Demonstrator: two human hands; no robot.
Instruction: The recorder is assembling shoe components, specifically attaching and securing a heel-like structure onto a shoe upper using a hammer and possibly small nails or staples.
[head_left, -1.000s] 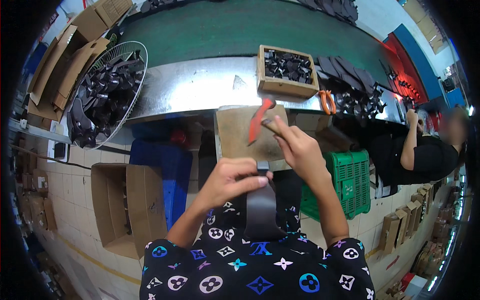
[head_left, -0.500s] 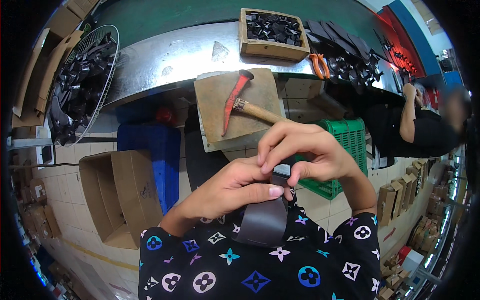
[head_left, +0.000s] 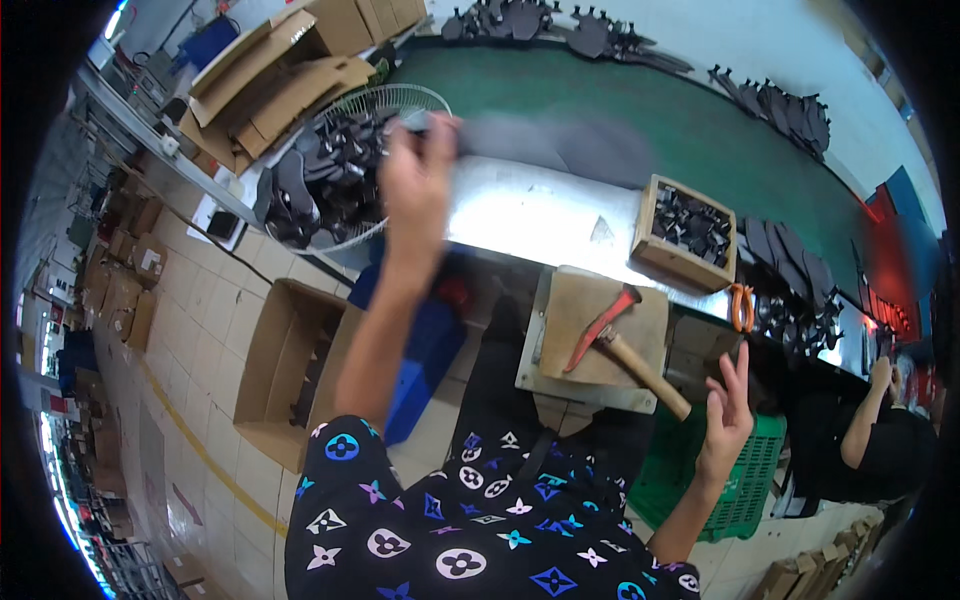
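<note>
My left hand is raised over the right rim of the wire basket, its fingers closed on the end of a dark grey flat piece. Motion blurs that piece, which stretches out to the right above the bench. My right hand holds nothing; its fingers are stretched apart near the green crate. Between my arms, a hammer with a red head and wooden handle lies on a brown-topped block. Dark curved metal pieces fill the basket.
A wooden box of small black parts stands on the metal bench edge, with orange-handled pliers beside it. Cardboard boxes and a blue bin stand below left. A co-worker sits at right.
My view has swung left. My left hand has carried the dark flat piece from my lap up to the basket. My right hand has let go of it and moved away to the right.
</note>
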